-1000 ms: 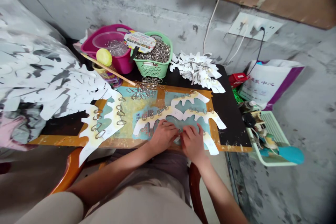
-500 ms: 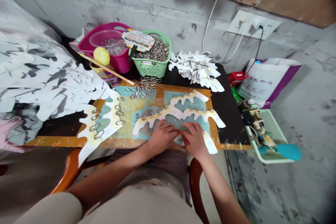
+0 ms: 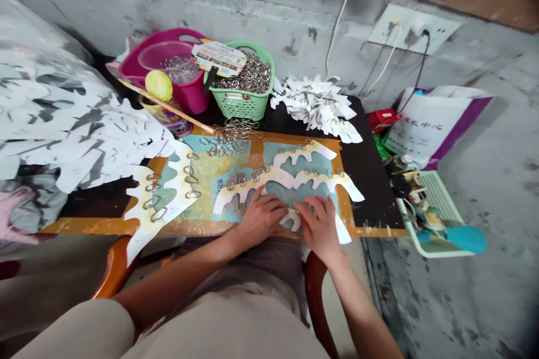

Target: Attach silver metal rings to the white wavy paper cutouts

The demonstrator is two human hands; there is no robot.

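My left hand [image 3: 263, 215] lies over the table's front part, its fingers bent and closed, their tips at a white cut-out strip [image 3: 291, 221] that the hands partly cover. My right hand [image 3: 319, 225] faces it with thumb and fingers in a pinch; whatever is between them is too small to make out. Ahead of the hands lie more jagged white paper cut-outs [image 3: 281, 173] bearing metal wire loops [image 3: 242, 182] along yellowish glue marks. Two similar cut-outs [image 3: 182, 182] with loops rest at the left. A pile of loose wire loops [image 3: 231, 136] sits farther back.
A green basket [image 3: 242, 105] full of metal loops and a magenta basket [image 3: 194, 95] stand at the back. Beside them are a yellow-lidded jar [image 3: 159, 86] and a wooden stick [image 3: 185, 115]. White cut-outs heap at left [image 3: 84, 129] and back right [image 3: 318, 106]. A pale green crate [image 3: 442, 199] is at right.
My right hand has moved slightly right, widening the gap from my left hand, and more of the strip between them shows. The left hand stays nearly in place. The view has shifted slightly.
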